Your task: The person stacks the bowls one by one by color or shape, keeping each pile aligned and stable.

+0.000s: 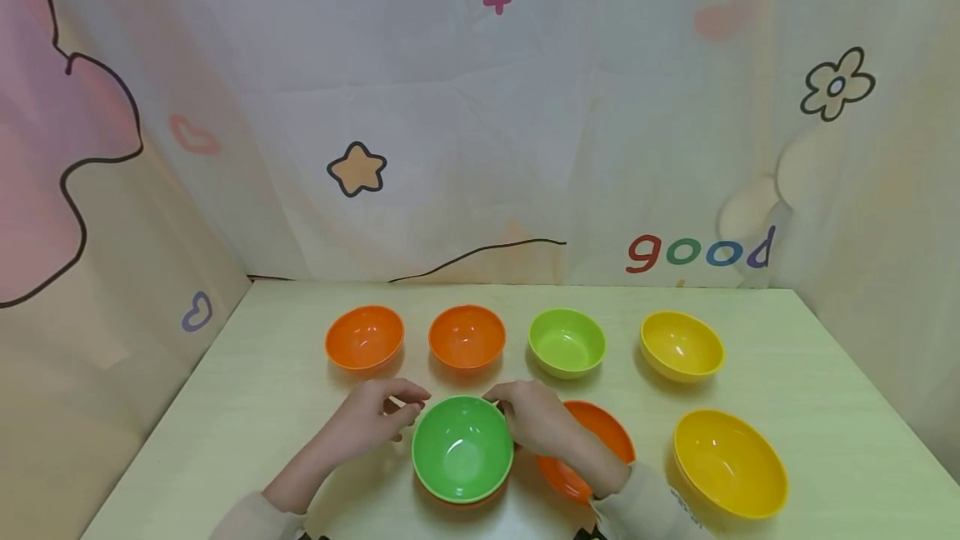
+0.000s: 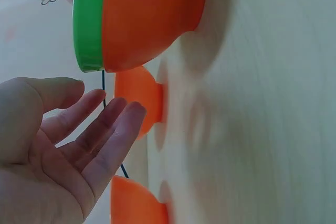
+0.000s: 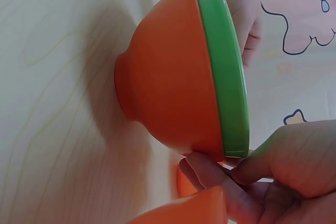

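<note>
Patterned cloth [image 1: 420,40] backs your table [image 1: 225,432]. Before you, a green bowl [image 1: 462,449] sits nested in an orange bowl [image 3: 168,77]. Your left hand [image 1: 371,417], relaxed, lies apart; your right hand [image 1: 532,417] curls against the rim, whether pinching you cannot tell. Beyond: two orange bowls [image 1: 365,338], a lime bowl [image 1: 567,343].

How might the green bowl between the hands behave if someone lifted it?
The green bowl probably stays stiff, since its rim looks smoothly round. Its glossy surface may feel slippery. Nested inside an orange bowl, it might drag that one along.
</note>
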Demonstrator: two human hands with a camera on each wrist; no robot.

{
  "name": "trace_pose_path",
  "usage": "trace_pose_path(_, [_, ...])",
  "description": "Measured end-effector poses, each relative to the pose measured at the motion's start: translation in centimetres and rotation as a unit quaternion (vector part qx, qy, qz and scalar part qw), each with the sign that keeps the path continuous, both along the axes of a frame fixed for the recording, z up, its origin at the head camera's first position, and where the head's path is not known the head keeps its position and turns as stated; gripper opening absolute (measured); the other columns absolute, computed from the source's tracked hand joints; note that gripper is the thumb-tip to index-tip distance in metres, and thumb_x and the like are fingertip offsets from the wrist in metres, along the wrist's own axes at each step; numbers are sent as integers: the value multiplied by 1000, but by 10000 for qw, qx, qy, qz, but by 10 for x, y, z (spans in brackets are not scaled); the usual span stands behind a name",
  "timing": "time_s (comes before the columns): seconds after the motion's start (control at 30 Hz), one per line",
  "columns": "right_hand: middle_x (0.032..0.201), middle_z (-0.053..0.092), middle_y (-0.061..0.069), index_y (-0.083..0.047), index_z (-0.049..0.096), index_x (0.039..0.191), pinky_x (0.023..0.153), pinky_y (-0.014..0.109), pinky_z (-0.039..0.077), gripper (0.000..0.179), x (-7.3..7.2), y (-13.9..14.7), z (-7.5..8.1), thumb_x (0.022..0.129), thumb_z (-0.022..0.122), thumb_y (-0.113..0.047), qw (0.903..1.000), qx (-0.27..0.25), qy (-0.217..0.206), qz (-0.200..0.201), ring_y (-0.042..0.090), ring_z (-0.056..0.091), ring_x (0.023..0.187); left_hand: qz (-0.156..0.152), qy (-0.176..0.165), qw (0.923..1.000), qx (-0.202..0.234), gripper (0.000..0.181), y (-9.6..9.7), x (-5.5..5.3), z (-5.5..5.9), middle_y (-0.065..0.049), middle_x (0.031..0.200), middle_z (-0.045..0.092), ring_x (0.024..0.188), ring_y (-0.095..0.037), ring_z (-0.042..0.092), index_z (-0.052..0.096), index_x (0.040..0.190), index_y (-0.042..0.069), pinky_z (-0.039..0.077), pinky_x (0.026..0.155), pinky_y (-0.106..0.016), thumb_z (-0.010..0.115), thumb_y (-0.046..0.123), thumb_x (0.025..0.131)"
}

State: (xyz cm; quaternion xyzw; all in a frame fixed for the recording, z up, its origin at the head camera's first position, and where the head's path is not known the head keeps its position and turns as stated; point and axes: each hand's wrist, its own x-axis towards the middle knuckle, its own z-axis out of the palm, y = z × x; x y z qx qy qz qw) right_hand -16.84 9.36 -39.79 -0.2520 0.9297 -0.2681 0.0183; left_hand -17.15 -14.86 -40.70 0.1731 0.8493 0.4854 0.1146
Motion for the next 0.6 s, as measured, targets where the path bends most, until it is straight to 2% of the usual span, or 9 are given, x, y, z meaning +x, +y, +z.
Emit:
trace_pose_path(0.17, [90,70,3,-9,72,95,68,25,50,26,0,1,-1,83,53,5,10000,-59,-33,10,13,61,77,167,-261,9989,364,24,-4,2,-10,-17,108,62,85,-25,63,63,110,-1,56,60,-29,58,9,89])
trace_pose_path(0.27, [90,70,3,-9,72,95,68,25,50,26,0,1,-1,83,53,5,10000,-67,-29,0,12,60,77,279,-529,9962,635,27,-5,3,-14,-16,111,61,87,-22,63,62,113,0,57,63,-32,58,12,90])
trace_pose_path(0.6, [90,70,2,-10,72,95,69,25,50,27,-2,1,-2,83,53,4,10000,4,-1,-6,12,59,77,551,-1388,9786,1416,38,-3,9,-25,-19,121,57,95,-22,64,55,121,-5,56,73,-39,56,19,92])
